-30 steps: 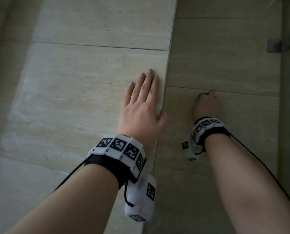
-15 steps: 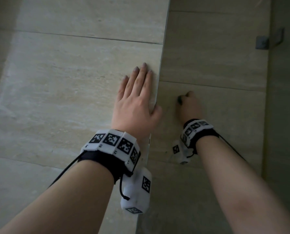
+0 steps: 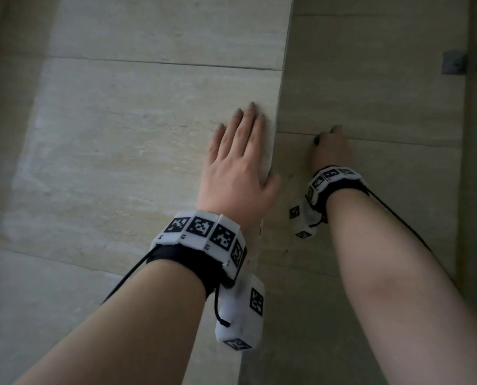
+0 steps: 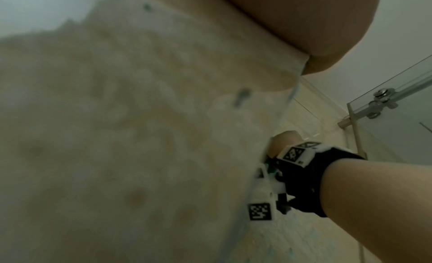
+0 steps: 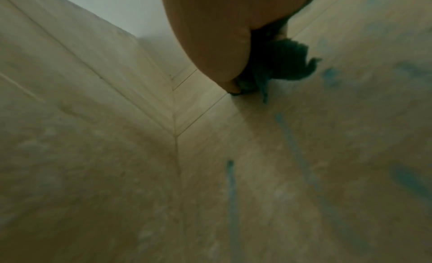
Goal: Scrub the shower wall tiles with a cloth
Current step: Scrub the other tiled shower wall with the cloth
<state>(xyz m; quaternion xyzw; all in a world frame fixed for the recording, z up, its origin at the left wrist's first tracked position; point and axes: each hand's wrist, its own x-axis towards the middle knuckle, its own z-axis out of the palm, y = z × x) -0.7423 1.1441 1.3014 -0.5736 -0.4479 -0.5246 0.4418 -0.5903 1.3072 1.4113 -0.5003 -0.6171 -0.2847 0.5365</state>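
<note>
Beige stone-look wall tiles (image 3: 148, 129) meet at a corner (image 3: 276, 134). My left hand (image 3: 240, 151) lies flat with straight fingers on the left wall, just beside the corner. My right hand (image 3: 330, 148) is on the right wall (image 3: 370, 93) at a grout line, fingers curled round a dark cloth (image 5: 282, 61) that it presses to the tile. Only a dark sliver of the cloth (image 3: 317, 140) shows in the head view. Blue-green streaks (image 5: 231, 183) run down the right wall in the right wrist view.
A glass shower panel (image 4: 397, 119) with a metal hinge (image 4: 381, 102) stands to the right of the right wall. A metal bracket (image 3: 453, 63) shows at the upper right in the head view.
My right hand with the cloth has slid left along the right wall toward the corner. The left hand has stayed flat on the left wall.
</note>
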